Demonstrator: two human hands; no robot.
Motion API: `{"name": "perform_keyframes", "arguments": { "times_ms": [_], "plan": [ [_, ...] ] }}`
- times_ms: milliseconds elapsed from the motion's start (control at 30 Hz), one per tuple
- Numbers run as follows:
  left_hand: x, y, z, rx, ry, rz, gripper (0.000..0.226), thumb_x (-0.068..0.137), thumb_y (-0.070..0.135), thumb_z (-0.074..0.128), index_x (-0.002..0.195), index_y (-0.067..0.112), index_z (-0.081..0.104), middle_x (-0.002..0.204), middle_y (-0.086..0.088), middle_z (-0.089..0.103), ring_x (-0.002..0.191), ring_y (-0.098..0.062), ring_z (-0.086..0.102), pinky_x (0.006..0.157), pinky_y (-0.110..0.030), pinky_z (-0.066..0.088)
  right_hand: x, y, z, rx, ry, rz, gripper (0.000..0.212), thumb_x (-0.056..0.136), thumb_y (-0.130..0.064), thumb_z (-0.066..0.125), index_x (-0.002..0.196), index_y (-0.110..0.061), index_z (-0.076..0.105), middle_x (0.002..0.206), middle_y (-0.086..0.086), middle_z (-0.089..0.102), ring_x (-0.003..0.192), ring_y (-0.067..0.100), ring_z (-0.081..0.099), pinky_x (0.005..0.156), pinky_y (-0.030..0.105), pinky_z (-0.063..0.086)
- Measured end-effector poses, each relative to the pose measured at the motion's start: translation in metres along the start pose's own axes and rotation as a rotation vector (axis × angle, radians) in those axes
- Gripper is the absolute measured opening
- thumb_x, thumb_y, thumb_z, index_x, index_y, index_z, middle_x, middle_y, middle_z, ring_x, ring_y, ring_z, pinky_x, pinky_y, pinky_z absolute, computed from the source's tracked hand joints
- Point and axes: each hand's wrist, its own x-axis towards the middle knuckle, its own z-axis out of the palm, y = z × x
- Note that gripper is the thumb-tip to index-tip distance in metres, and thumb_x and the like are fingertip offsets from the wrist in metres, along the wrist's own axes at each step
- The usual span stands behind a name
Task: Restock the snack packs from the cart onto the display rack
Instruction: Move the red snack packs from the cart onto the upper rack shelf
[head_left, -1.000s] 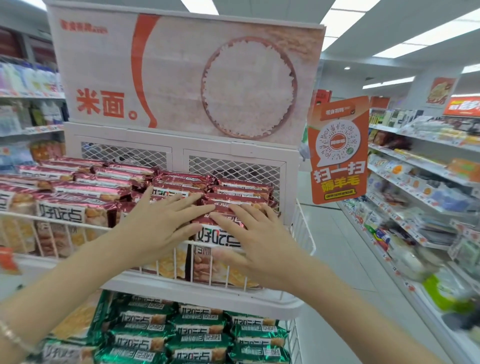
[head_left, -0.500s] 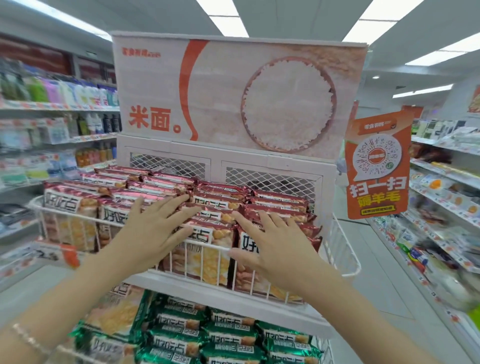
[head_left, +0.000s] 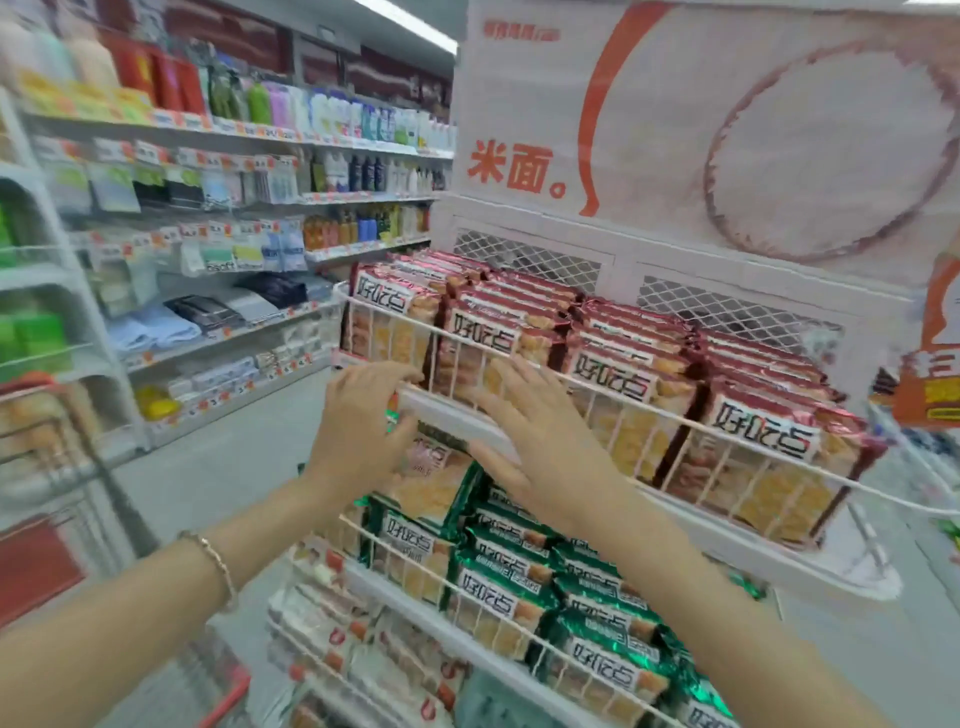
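1. While both hands sit at the front of the display rack (head_left: 519, 364) in mid-frame, neither carries a pack: the left hand (head_left: 363, 426) has its fingers curled loosely by the white shelf lip, clamped on nothing I can make out, and the right hand (head_left: 540, 441) lies flat with fingers spread against the wire front.
2. Red snack packs (head_left: 623, 374) fill the upper tier up to its wire; green snack packs (head_left: 524, 566) crowd the tier below.
3. By my reading, this is a tidying pause between loads, and the next move calls for a reach back to the cart (head_left: 223, 696), whose red rim shows at the lower left.
4. Room is tight above: little gap shows among the red packs.
5. Open aisle floor (head_left: 218, 467) lies left of the rack, clear for the arms to swing.
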Motion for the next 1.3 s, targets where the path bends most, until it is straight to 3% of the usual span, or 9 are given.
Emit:
{"name": "perform_keyframes", "arguments": {
  "times_ms": [100, 200, 267, 400, 567, 800, 933, 1133, 1300],
  "plan": [
    [-0.059, -0.082, -0.048, 0.198, -0.140, -0.256, 0.036, 0.089, 0.013, 0.061, 0.124, 0.022, 0.058, 0.124, 0.004, 0.059, 0.118, -0.016, 0.049, 0.102, -0.037, 0.029, 0.034, -0.058, 0.055, 0.133, -0.155, -0.106, 0.065, 0.100, -0.058, 0.019, 0.154, -0.026, 0.034, 0.168, 0.002, 0.000, 0.154, 0.019, -0.011, 0.121, 0.034, -0.014],
    [-0.125, -0.149, -0.105, 0.316, -0.243, -0.511, 0.038, 0.090, 0.013, 0.060, 0.127, 0.022, 0.056, 0.127, 0.001, 0.057, 0.120, -0.024, 0.053, 0.103, -0.046, 0.035, 0.065, -0.113, 0.125, 0.173, -0.259, -0.182, 0.080, 0.092, -0.068, 0.011, 0.150, -0.024, 0.044, 0.167, 0.009, 0.014, 0.155, 0.027, 0.000, 0.124, 0.045, -0.001],
    [-0.168, -0.182, -0.139, 0.379, -0.277, -0.648, 0.040, 0.087, 0.013, 0.060, 0.126, 0.019, 0.057, 0.127, -0.003, 0.058, 0.121, -0.027, 0.053, 0.103, -0.046, 0.035, 0.082, -0.149, 0.169, 0.188, -0.312, -0.227, 0.070, 0.099, -0.063, 0.023, 0.146, -0.019, 0.050, 0.164, 0.015, 0.022, 0.154, 0.032, 0.012, 0.125, 0.049, 0.008],
    [-0.246, -0.229, -0.192, 0.455, -0.324, -0.915, 0.046, 0.086, 0.023, 0.062, 0.131, 0.018, 0.056, 0.134, -0.006, 0.055, 0.123, -0.028, 0.053, 0.103, -0.044, 0.035, 0.107, -0.216, 0.236, 0.216, -0.496, -0.275, 0.066, 0.101, -0.061, 0.022, 0.149, -0.023, 0.045, 0.165, 0.012, 0.019, 0.154, 0.027, 0.010, 0.122, 0.039, 0.008],
    [-0.317, -0.272, -0.223, 0.330, -0.247, -1.240, 0.040, 0.085, 0.028, 0.059, 0.124, 0.019, 0.058, 0.125, -0.005, 0.058, 0.116, -0.028, 0.058, 0.100, -0.045, 0.046, 0.137, -0.274, 0.313, 0.242, -0.716, -0.321, 0.049, 0.105, -0.044, 0.043, 0.148, -0.021, 0.047, 0.162, 0.010, 0.028, 0.150, 0.024, 0.023, 0.118, 0.033, 0.017],
    [-0.368, -0.336, -0.204, 0.230, -0.245, -1.428, 0.031, 0.090, 0.014, 0.060, 0.121, 0.016, 0.059, 0.124, -0.005, 0.055, 0.102, -0.024, 0.060, 0.092, -0.040, 0.053, 0.179, -0.344, 0.422, 0.204, -0.989, -0.421, 0.050, 0.105, -0.044, 0.042, 0.143, -0.013, 0.052, 0.153, 0.014, 0.042, 0.142, 0.030, 0.035, 0.115, 0.041, 0.031],
    [-0.385, -0.390, -0.174, 0.172, -0.389, -1.524, 0.030, 0.095, 0.013, 0.055, 0.125, 0.014, 0.055, 0.119, -0.002, 0.057, 0.089, -0.018, 0.057, 0.075, -0.032, 0.049, 0.204, -0.362, 0.485, 0.179, -1.075, -0.428, 0.050, 0.104, -0.043, 0.042, 0.145, -0.015, 0.049, 0.156, 0.013, 0.036, 0.144, 0.029, 0.032, 0.116, 0.047, 0.032],
    [-0.441, -0.475, -0.097, -0.005, -0.803, -1.683, 0.045, 0.099, 0.004, 0.044, 0.143, 0.012, 0.048, 0.147, -0.010, 0.050, 0.128, -0.027, 0.052, 0.104, -0.039, 0.045, 0.248, -0.358, 0.578, 0.184, -1.016, -0.203, 0.044, 0.102, -0.029, 0.045, 0.141, -0.011, 0.053, 0.152, 0.017, 0.039, 0.141, 0.032, 0.034, 0.113, 0.046, 0.036],
    [-0.503, -0.505, -0.041, 0.070, -1.000, -1.678, 0.058, 0.098, 0.023, 0.057, 0.150, 0.015, 0.034, 0.147, -0.014, 0.047, 0.124, -0.032, 0.056, 0.108, -0.054, 0.041, 0.265, -0.357, 0.627, 0.275, -0.968, -0.032, 0.038, 0.098, -0.013, 0.049, 0.134, -0.003, 0.058, 0.144, 0.018, 0.044, 0.132, 0.034, 0.042, 0.107, 0.040, 0.038]
  ]
}}
